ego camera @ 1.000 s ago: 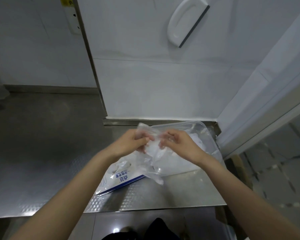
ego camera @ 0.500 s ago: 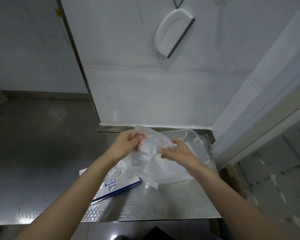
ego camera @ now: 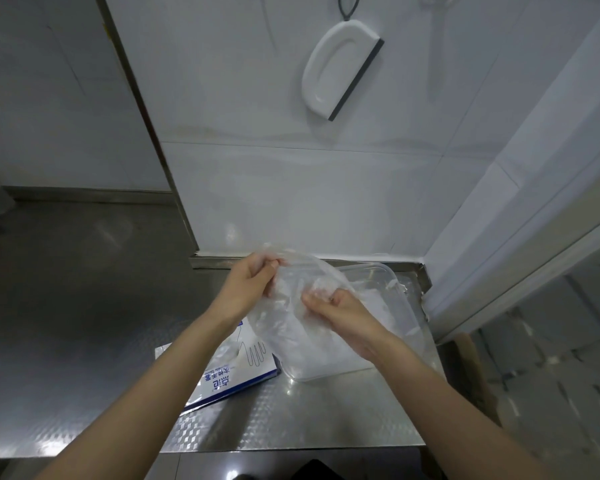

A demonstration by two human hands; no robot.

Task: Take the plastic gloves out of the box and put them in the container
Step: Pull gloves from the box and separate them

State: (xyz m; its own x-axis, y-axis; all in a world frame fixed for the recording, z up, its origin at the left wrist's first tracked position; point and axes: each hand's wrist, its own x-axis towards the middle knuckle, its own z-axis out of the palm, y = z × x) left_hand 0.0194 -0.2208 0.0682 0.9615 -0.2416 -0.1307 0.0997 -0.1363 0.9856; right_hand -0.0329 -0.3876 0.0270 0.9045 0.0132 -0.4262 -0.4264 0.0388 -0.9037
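Observation:
A thin clear plastic glove [ego camera: 284, 323] hangs in the air between my hands, above the left end of the clear plastic container [ego camera: 400, 296]. My left hand [ego camera: 248, 289] pinches its upper edge. My right hand [ego camera: 340, 313] grips a bunched part of it lower down, over the container. More crumpled clear gloves lie inside the container. The white and blue glove box [ego camera: 227, 375] lies flat on the steel counter, just left of the container and partly under my left forearm.
The steel counter [ego camera: 84, 306] runs left and ends at a front edge [ego camera: 291, 448]. White tiled walls rise behind and at the right. A white squeegee [ego camera: 340, 69] hangs on the back wall.
My right hand has slid down along the glove and gathered it, while my left hand stays at its top edge. The camera view has tilted upward.

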